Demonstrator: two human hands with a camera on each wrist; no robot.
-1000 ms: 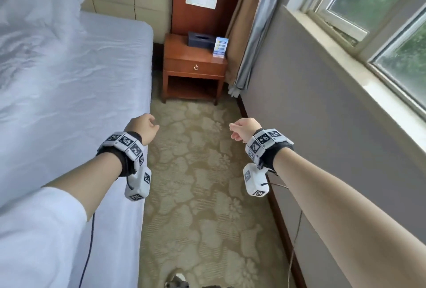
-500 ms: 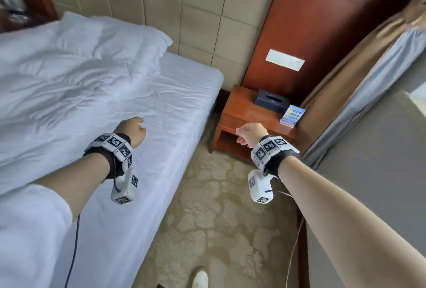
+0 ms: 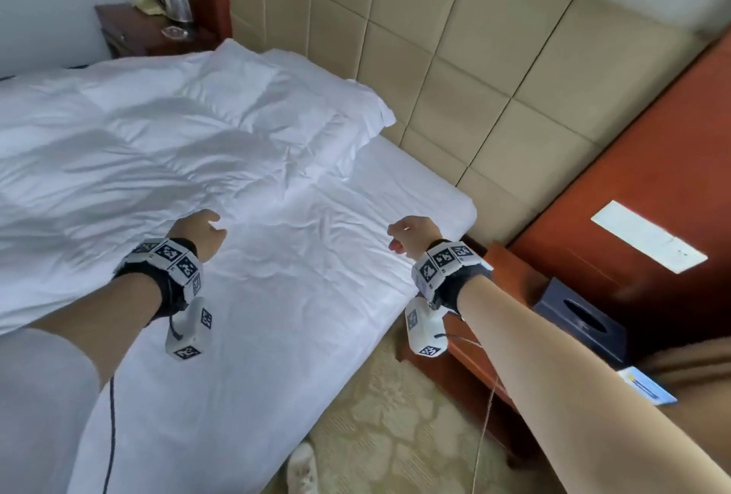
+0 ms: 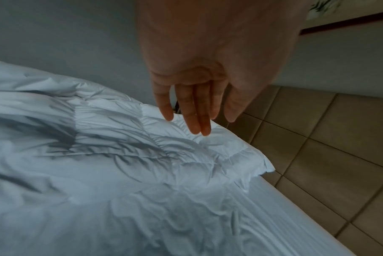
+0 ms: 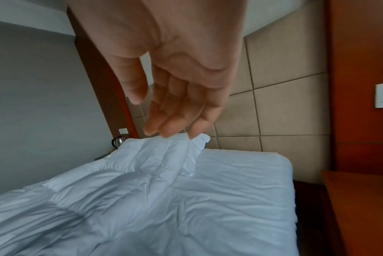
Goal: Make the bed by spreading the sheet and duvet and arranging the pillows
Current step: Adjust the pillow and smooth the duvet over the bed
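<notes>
So both hands, left hand (image 3: pixel 199 234) and right hand (image 3: pixel 413 235), hang loose and empty over the bed's near edge. Duvet (image 3: pixel 166 145) lies bunched toward the far side; soft, light, grab its corner by the headboard (image 3: pixel 455 70).

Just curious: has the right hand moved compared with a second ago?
Yes. The right hand has swung leftward from above the carpet, past the nightstand, to hover over the bed sheet beside the duvet.
</notes>
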